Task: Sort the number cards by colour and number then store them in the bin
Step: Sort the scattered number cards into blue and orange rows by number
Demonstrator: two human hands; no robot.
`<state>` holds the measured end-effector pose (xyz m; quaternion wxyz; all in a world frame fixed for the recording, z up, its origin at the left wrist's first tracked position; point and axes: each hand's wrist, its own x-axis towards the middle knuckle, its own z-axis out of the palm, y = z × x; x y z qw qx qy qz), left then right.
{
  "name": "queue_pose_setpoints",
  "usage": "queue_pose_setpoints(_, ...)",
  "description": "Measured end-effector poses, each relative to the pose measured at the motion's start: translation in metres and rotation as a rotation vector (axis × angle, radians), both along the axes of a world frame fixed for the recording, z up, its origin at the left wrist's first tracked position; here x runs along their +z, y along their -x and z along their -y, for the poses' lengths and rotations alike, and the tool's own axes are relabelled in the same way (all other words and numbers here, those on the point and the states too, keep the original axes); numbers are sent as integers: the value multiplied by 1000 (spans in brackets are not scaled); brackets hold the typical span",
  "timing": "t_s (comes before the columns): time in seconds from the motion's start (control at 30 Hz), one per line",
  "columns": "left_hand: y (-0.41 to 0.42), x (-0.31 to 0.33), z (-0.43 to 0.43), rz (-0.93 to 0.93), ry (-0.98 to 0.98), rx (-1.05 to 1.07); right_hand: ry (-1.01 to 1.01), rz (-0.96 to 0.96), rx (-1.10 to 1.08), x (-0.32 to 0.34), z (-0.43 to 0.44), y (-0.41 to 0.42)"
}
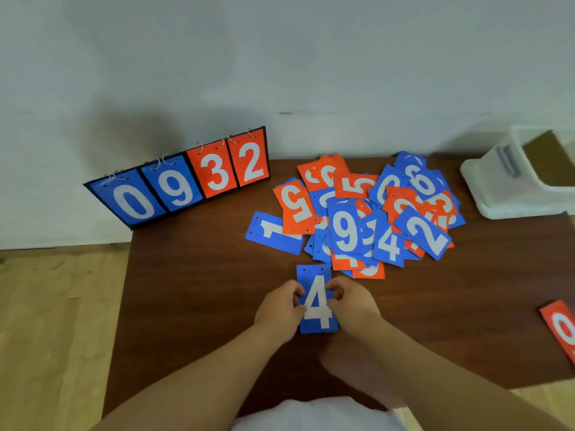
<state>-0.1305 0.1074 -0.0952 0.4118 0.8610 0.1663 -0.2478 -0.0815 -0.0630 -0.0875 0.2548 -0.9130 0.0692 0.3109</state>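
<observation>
- Sorting looks barely begun. Most of the number cards lie in a mixed pile of blue and red, overlapping at all angles, at about 12 to 1 o'clock from the hands.
- Only two cards sit apart from that heap: the blue 4 card in the hands, and a red 0 card alone at the table's edge, at about 3 o'clock, cut off by the frame. It may be the start of a red stack.
- The bin stands at about 2 o'clock, at the far right corner. No card shows in the part of its inside that is visible, so storing is judged not yet started.
- A flip scoreboard reading 0 9 3 2 stands at about 10 o'clock. Whether its cards belong to the job cannot be told.
- The blue 4 card lies upright between both hands, just short of the pile's near edge.
- The left hand has its fingers curled in, pinching the card's left edge at 9 o'clock.
- The right hand mirrors it, its fingers pinching the right edge at 3 o'clock.
- Whether the card rests flat on the table or is lifted slightly cannot be told.
</observation>
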Motion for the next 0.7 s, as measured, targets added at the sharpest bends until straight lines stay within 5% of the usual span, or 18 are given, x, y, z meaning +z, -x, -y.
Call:
queue_pose_setpoints(0.47,-32,-11,69,53,-279,-335,30,58,248,-19,76,-25)
queue_pose_setpoints(0.7,-45,-2,60,35,-282,-277,-17,12,306,-19,85,-42)
